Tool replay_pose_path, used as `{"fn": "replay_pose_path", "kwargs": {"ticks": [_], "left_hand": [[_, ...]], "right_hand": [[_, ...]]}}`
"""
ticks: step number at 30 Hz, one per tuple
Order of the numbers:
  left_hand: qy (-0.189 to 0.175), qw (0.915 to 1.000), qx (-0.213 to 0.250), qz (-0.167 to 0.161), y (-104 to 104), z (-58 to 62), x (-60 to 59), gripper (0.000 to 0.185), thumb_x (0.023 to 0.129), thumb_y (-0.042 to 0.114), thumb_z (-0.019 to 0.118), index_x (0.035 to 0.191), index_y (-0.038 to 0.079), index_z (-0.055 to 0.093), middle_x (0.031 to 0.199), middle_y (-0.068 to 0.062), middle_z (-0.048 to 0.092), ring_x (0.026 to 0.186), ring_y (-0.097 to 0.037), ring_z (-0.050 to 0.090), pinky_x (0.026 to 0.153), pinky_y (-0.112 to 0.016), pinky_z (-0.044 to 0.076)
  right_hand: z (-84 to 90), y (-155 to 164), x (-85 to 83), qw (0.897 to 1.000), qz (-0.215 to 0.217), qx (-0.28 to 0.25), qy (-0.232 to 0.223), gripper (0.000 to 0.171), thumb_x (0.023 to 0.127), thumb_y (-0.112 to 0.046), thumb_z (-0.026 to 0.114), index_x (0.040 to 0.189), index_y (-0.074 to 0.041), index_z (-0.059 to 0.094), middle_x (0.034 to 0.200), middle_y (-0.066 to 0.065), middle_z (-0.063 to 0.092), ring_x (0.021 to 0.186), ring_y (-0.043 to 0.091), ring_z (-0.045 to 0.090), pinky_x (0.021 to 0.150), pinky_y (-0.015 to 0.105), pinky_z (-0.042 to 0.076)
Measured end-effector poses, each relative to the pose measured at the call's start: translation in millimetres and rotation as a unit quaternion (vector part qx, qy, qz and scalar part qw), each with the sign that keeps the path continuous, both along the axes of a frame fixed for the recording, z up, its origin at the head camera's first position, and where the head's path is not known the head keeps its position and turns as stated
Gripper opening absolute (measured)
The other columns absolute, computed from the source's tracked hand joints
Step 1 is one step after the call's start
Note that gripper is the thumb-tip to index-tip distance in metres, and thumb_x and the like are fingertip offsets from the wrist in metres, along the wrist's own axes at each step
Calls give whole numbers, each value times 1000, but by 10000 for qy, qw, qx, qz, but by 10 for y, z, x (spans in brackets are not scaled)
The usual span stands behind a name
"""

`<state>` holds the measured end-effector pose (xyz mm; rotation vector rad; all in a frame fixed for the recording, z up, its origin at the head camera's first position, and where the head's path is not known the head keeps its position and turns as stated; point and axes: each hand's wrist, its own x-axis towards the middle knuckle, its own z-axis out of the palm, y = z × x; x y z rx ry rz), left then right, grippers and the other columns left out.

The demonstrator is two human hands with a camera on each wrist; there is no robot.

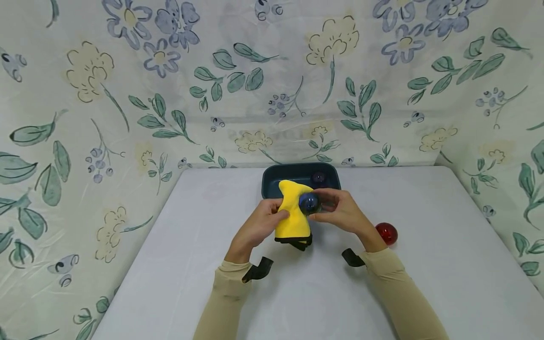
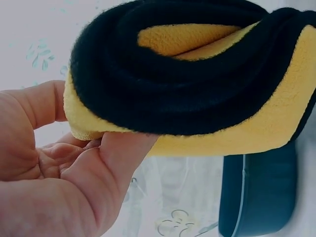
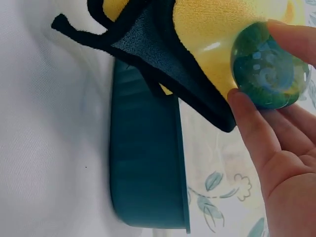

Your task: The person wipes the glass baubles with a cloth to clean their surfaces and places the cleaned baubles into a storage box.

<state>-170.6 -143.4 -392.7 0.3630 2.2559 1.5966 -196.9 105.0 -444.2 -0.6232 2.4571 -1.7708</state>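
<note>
My left hand grips a folded yellow cloth with black edging, thumb on the near side. In the left wrist view the cloth hangs in a loose fold from the fingers. My right hand pinches a clear blue glass ball between thumb and fingertips, right up against the cloth's right side. Seen from the right wrist, the ball looks greenish and the yellow fabric shows beside it. Both hands are raised over the table in front of a dark teal tray.
The teal tray stands at the table's far edge, with a dark purple ball inside at its right. A red ball lies on the white table beside my right wrist. Flower-patterned sheeting rises behind the table.
</note>
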Motion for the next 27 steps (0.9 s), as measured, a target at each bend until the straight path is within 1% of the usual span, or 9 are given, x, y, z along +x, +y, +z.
{"fn": "replay_pose_path", "kwargs": {"ticks": [2,6,8,12,17,22,27], "left_hand": [[1,10000,27,11,-6,-1,-1,36,103,9,52,134,-7,59,123,-23,68,95,-20,68,99,-41,61],[21,10000,30,26,-20,-1,0,36,102,9,52,134,-6,59,122,-24,68,94,-20,68,98,-40,61],[16,10000,20,41,-25,6,6,36,102,9,52,134,-6,60,122,-24,68,93,-20,68,97,-40,61],[8,10000,8,51,-36,15,12,37,102,9,53,135,-6,59,122,-24,69,92,-19,69,95,-39,62],[48,10000,38,-29,-59,11,-2,38,103,10,52,136,-6,59,122,-24,69,92,-18,69,95,-38,62],[60,9999,56,-139,-81,-8,-26,37,103,10,51,135,-8,59,119,-24,69,90,-17,68,93,-36,62],[15,9998,47,-201,-87,-8,-34,37,103,10,51,135,-8,59,118,-23,69,89,-17,68,94,-34,62]], "right_hand": [[-1,4,0,10000,68,4,-22,63,80,-9,86,138,-2,62,141,20,63,127,40,64,108,54,52],[3,8,3,9994,351,-43,25,62,79,-6,86,137,-4,63,144,19,60,127,40,63,107,52,53],[4,12,9,9988,484,-60,81,61,80,-4,86,137,-5,63,144,19,58,125,40,64,105,52,54],[8,5,21,9975,670,-38,202,66,80,-5,85,141,-6,60,147,18,57,118,36,64,102,49,57],[12,-30,45,9952,898,-63,390,67,82,-6,83,144,-10,59,149,17,55,115,34,62,100,43,60],[16,-62,71,9943,919,-214,494,64,81,-4,83,141,-10,60,146,17,56,116,35,63,97,38,61],[21,-91,90,9939,828,-413,593,63,80,0,83,139,-6,59,145,19,56,116,37,64,98,39,61]]}}
